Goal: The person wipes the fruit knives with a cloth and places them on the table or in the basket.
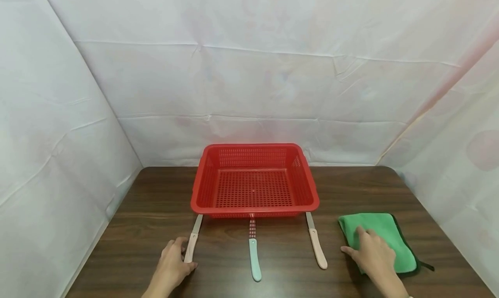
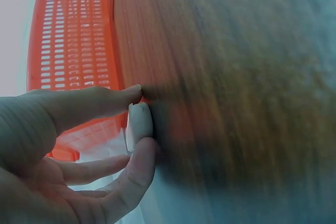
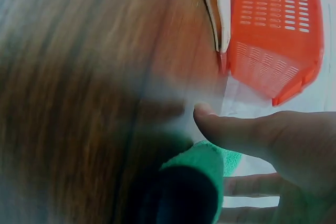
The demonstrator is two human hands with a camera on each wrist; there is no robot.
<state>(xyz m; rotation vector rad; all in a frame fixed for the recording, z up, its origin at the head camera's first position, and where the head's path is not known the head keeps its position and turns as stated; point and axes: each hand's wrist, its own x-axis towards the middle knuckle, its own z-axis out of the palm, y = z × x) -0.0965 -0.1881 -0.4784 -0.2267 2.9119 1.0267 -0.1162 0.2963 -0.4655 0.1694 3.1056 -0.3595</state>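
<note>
In the head view my left hand (image 1: 171,261) is at the left knife (image 1: 191,248), its thumb and fingers curled in on opposite sides of the cream handle. Up close in the left wrist view, a fingertip and the thumb bracket the handle end (image 2: 140,121). The blade points toward the red basket (image 1: 255,211). On the right, my right hand (image 1: 372,252) lies over a folded green cloth (image 1: 390,228) with dark trim, fingers extended. Its thumb (image 3: 226,127) stands out to the side, apart from the cloth in the right wrist view.
A mint-handled knife (image 1: 254,259) with a red-and-white checked blade lies in front of the basket. To its right is another knife (image 1: 317,248) with a pale peach handle. Pale fabric walls (image 1: 253,85) enclose the dark wooden table (image 1: 156,194) at the back and sides.
</note>
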